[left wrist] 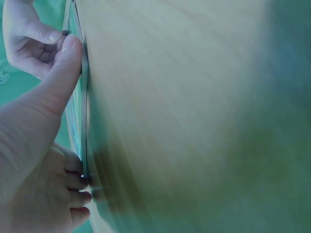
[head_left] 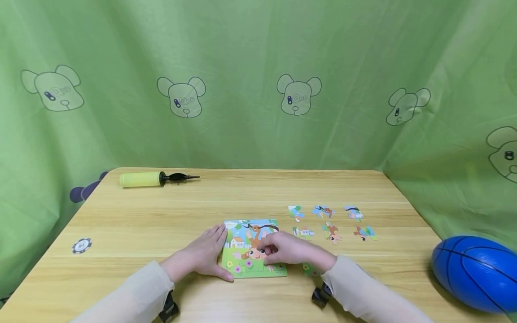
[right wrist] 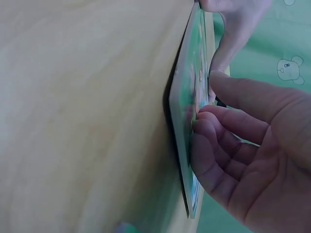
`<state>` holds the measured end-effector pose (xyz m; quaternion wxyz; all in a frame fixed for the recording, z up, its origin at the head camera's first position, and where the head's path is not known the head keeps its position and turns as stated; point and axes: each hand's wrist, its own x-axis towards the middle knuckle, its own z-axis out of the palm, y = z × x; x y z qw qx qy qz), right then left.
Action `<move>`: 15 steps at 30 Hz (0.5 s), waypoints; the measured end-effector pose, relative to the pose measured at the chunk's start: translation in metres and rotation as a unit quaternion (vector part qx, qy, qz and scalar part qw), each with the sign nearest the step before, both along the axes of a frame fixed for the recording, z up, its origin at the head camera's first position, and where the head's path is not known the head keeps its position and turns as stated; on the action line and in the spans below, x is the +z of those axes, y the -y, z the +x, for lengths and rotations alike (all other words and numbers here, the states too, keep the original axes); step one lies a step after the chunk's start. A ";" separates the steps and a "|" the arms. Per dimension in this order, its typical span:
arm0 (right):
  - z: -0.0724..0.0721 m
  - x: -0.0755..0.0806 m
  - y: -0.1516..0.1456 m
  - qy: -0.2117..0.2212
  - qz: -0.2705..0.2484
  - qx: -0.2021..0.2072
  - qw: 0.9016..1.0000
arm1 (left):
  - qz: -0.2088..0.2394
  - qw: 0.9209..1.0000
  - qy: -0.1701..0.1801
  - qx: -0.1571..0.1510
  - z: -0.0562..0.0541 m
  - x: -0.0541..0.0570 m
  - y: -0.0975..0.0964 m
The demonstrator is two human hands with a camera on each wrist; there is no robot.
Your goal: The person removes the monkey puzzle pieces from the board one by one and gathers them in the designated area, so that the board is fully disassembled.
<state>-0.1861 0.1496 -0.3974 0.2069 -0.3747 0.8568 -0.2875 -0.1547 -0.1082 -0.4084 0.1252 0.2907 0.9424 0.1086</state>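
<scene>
table (head_left: 161, 224): matt wood grain | ball (head_left: 472, 273): glossy rubber | curtain (head_left: 258, 67): cloth

— What's the puzzle (head_left: 253, 247) like?
— A flat square board showing a cartoon monkey, a house, grass and flowers. It lies face up on the surface, near the front edge.
— And the loose pieces (head_left: 332, 223)?
— Six lie flat in two rows just right of it, each apart from the others.
</scene>
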 end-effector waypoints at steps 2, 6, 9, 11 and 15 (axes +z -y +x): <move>0.001 0.000 0.000 -0.002 0.000 0.006 1.000 | 0.002 1.000 0.000 0.000 0.000 0.000 0.000; 0.002 0.000 0.000 -0.014 0.008 0.023 1.000 | 0.002 1.000 -0.002 0.000 0.000 0.000 0.000; 0.003 0.000 0.000 -0.024 0.015 0.035 0.999 | -0.001 1.000 -0.005 -0.002 0.001 0.000 0.000; 0.005 0.000 -0.001 -0.027 0.015 0.038 0.999 | -0.002 1.000 -0.006 -0.004 0.001 0.000 0.000; 0.005 -0.001 -0.001 -0.026 0.006 0.036 0.999 | -0.002 1.000 -0.008 -0.006 0.001 0.000 -0.001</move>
